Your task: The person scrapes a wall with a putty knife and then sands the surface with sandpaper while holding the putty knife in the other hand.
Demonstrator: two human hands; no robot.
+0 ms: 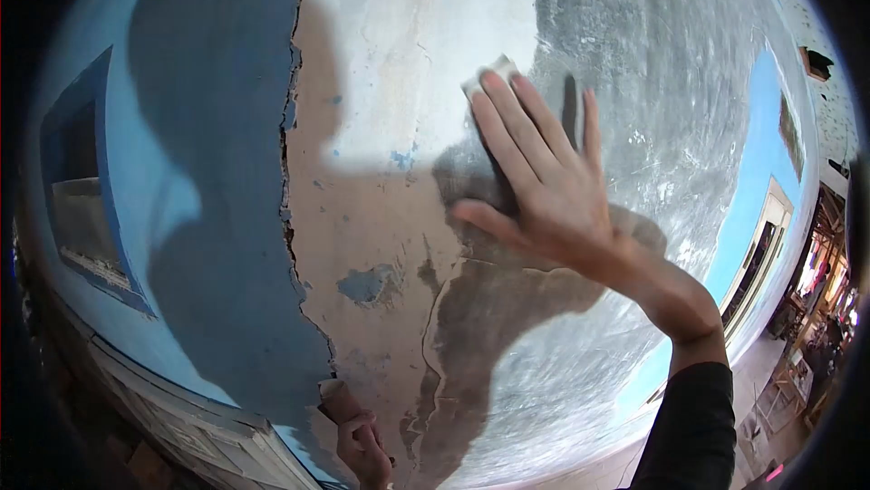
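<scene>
My right hand lies against the wall with its fingers stretched out and the thumb apart. Under its fingertips is a small pale sheet of sandpaper, pressed to the wall where a white patch meets grey filler; most of the sheet is hidden. Low in the view, my left hand is closed around a folded brown piece of sandpaper, held beside the bottom of a long crack. The wall between them shows bare pinkish plaster with flecks of blue paint.
Blue paint covers the wall on the left, around a window-like recess. Rough grey filler spreads over the right side. A pale-framed opening and a cluttered area lie at the far right. A wooden frame runs along the lower left.
</scene>
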